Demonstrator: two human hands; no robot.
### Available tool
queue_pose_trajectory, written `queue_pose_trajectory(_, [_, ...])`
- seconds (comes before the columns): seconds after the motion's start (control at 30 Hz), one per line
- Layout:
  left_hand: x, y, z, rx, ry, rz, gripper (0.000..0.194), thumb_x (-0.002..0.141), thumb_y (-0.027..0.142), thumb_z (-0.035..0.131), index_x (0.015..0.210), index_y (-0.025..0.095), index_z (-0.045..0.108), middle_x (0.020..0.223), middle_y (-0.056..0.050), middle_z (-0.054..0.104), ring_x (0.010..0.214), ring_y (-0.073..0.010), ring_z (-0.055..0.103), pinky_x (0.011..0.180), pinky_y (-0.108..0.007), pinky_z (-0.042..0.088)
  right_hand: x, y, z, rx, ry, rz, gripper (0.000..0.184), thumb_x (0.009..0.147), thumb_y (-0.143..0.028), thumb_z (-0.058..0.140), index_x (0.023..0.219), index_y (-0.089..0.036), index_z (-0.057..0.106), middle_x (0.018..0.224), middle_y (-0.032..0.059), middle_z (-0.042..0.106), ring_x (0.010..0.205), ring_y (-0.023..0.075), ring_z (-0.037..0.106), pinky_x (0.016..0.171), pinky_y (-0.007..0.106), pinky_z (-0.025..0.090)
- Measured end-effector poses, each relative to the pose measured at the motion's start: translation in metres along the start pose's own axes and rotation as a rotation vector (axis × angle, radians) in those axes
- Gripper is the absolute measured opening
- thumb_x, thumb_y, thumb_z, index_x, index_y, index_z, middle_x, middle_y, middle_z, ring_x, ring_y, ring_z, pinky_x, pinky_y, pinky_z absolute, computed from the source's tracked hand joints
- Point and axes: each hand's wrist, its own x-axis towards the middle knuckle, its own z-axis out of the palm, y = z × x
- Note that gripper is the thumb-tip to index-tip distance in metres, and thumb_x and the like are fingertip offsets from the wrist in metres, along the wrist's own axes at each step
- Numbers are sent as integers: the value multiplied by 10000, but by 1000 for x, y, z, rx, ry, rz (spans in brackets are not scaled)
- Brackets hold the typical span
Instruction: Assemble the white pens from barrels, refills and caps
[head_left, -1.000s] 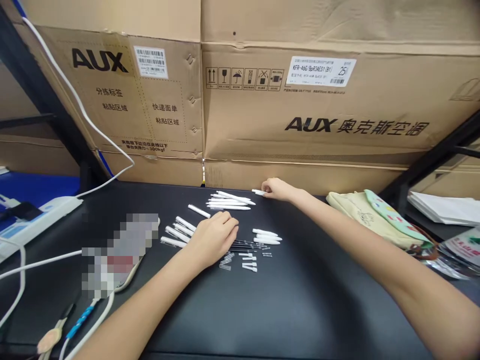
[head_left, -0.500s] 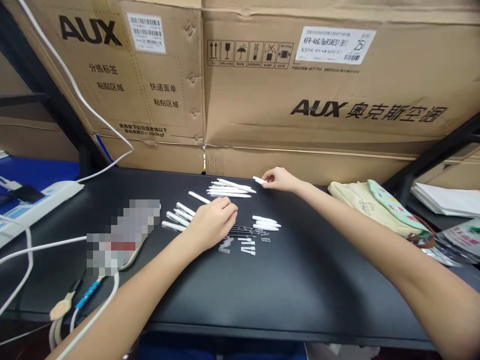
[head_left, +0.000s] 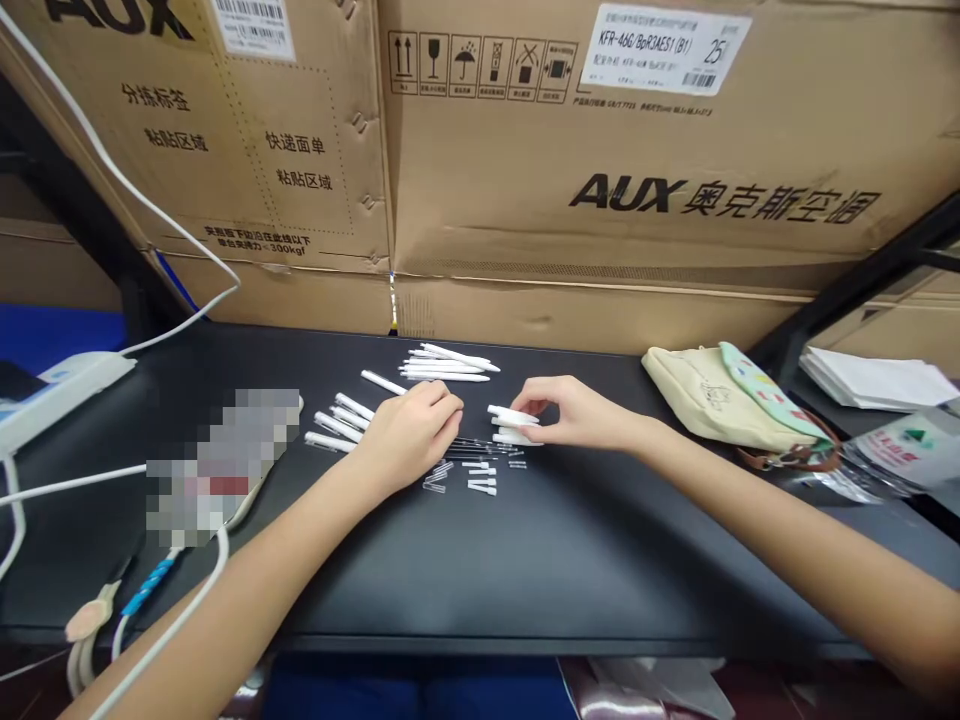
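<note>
My left hand (head_left: pixel 409 435) rests palm down on the black table (head_left: pixel 570 560), just right of a group of white plastic pen barrels (head_left: pixel 337 425) and touching the ends of thin black pen refills (head_left: pixel 480 450). Its palm hides whatever lies beneath it. My right hand (head_left: pixel 570 412) pinches a white pen barrel (head_left: pixel 514 416) above another barrel (head_left: pixel 514 437). Further back lies a bundle of white pens (head_left: pixel 448 364). Small clear tubes (head_left: pixel 439 476) and short white pieces (head_left: pixel 480 480) sit in front of the refills.
Large cardboard AUX boxes (head_left: pixel 600 190) stand along the table's back edge. A cream cloth bag (head_left: pixel 712 395) and papers (head_left: pixel 870 380) lie to the right. A blurred object (head_left: pixel 225 465), white cables (head_left: pixel 75 480) and a white power strip (head_left: pixel 67 385) lie to the left.
My right hand has moved from the table's back edge toward me, to the barrels beside the refills. My left hand stays in place, and the view has tilted further down.
</note>
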Motion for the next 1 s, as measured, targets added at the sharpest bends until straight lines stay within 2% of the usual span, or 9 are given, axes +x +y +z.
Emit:
queue_pose_trajectory(0.2, [0, 0, 0, 16, -29, -2, 216, 920, 220, 403, 898, 169, 612, 867, -40, 600, 811, -165, 567, 591, -244, 400, -3, 3, 6, -42, -11, -7, 190, 766, -324, 617, 872, -173, 660, 816, 49, 635, 715, 159, 570, 678, 283, 468])
queue_pose_trajectory(0.43, [0, 0, 0, 6, -46, -23, 225, 921, 213, 392, 887, 165, 609, 855, -43, 590, 801, -166, 566, 595, -249, 412, -1, 4, 4, -35, 52, -9, 298, 760, -451, 635, 867, -174, 648, 830, 53, 657, 736, 172, 589, 702, 301, 480])
queue_pose_trajectory(0.57, [0, -1, -1, 10, -55, -32, 225, 920, 210, 389, 901, 163, 608, 868, -50, 589, 828, -176, 568, 613, -256, 426, 21, 8, 5, -29, 170, -21, 244, 814, -406, 579, 867, -177, 643, 848, 57, 665, 737, 173, 597, 713, 304, 486])
queue_pose_trajectory(0.73, [-1, -2, -2, -6, -29, -33, 237, 921, 205, 375, 879, 165, 605, 856, -54, 591, 808, -166, 566, 607, -247, 425, 64, 29, 16, -253, 343, 4, 191, 806, -266, 576, 943, -149, 639, 961, 110, 640, 851, 221, 591, 807, 357, 471])
queue_pose_trajectory(0.87, [-2, -2, -1, -17, -8, -27, 232, 919, 202, 382, 865, 170, 605, 845, -45, 598, 785, -159, 565, 573, -241, 412, 85, 43, 24, -260, 332, 21, 116, 798, -233, 579, 842, -149, 645, 969, 120, 632, 957, 241, 575, 882, 373, 447])
queue_pose_trajectory(1.0, [-1, -2, -1, -17, 32, -3, 205, 909, 190, 400, 906, 160, 602, 868, -56, 612, 828, -190, 570, 620, -278, 463, 88, 40, 24, -130, 382, -7, 107, 809, -242, 557, 776, -159, 617, 936, 103, 644, 903, 218, 580, 845, 357, 452])
